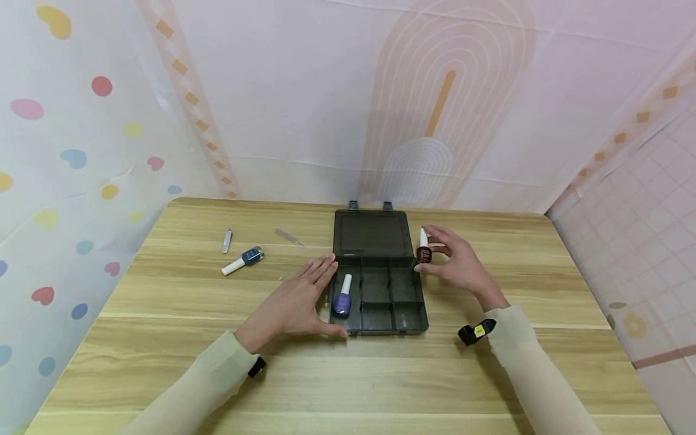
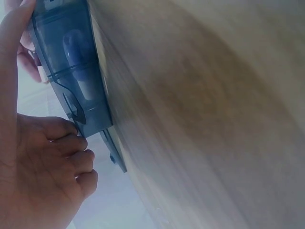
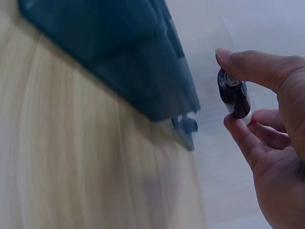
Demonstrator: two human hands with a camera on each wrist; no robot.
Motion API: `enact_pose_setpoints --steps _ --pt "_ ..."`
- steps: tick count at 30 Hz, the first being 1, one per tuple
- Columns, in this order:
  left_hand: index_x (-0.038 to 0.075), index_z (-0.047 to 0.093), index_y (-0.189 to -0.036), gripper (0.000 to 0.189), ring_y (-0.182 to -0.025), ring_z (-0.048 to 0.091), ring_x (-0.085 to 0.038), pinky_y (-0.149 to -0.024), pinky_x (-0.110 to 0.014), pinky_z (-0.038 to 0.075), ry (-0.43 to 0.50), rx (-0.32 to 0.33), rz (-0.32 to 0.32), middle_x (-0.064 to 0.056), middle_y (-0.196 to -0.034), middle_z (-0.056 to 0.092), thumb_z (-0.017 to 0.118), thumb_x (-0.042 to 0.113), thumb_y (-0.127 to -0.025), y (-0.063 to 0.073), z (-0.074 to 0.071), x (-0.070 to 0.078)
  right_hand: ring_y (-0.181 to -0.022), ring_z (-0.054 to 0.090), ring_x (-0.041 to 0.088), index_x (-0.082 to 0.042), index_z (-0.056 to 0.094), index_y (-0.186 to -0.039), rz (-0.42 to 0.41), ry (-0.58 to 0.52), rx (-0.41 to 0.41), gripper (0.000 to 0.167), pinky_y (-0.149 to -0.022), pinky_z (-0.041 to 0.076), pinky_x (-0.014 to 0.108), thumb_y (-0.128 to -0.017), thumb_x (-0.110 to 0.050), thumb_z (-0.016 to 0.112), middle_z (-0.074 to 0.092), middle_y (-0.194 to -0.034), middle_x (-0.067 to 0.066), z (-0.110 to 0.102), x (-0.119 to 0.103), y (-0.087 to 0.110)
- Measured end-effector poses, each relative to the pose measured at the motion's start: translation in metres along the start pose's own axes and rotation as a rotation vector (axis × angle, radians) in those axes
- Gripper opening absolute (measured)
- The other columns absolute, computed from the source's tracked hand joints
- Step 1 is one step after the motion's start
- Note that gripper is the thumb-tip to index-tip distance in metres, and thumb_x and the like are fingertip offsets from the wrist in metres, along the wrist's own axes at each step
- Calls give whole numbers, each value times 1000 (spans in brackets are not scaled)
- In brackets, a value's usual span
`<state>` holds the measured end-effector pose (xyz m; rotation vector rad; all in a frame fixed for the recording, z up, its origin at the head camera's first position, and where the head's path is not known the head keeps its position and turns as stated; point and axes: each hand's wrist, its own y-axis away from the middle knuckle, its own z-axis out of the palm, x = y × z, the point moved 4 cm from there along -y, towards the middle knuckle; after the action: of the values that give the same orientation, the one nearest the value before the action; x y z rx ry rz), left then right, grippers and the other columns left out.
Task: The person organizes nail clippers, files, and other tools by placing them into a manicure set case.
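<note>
Nail polish occupies both hands around a grey compartment box (image 1: 403,285) on a wood-grain table (image 1: 380,386). Just beside the box's right side, near the hinge line, the right hand (image 1: 457,260) pinches a dark red bottle (image 1: 424,254) between thumb and fingers, its white cap up; whether the base touches the table is hard to tell. A purple bottle (image 1: 342,304) lies inside the box, in the long left-hand compartment, cap toward the lid (image 1: 373,232), which is folded back on the box's far side.

Handling the red bottle well calls for a light but firm pinch across its smooth body, the glass kept off the box's wall, and the fingertips clear of the rim. The box looks light and likely to slide, so steady pressure at its left side should help.

There, the left hand (image 1: 296,302) braces the box, back upward, four fingers close together along the left wall, thumb spread away to the front corner. Its forearm slants in from the box's near left. The right forearm rises from the near right, its hand arched beside the box.

Left of the box, well apart from it, lie a blue bottle (image 1: 252,256) and a nail clipper (image 1: 226,240).
</note>
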<state>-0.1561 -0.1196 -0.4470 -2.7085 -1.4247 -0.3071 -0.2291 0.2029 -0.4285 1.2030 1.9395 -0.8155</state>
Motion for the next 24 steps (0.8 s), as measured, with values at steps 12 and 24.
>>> enact_pose_setpoints --steps 12,24 --pt "2 20 -163 138 -159 19 -32 -130 -45 19 -3 5 3 -17 -172 15 61 93 -68 -1 1 -1 -121 63 36 -10 42 -157 -123 2 -76 90 -107 52 49 -80 -11 89 43 -157 18 26 -38 2" --pt "2 21 -163 138 -159 19 -32 -130 -45 20 5 3 0 -17 -172 16 62 93 -67 -1 -1 0 -121 65 29 -5 45 -154 -224 53 -118 85 -98 59 42 -82 -20 88 47 -155 17 64 -70 7"
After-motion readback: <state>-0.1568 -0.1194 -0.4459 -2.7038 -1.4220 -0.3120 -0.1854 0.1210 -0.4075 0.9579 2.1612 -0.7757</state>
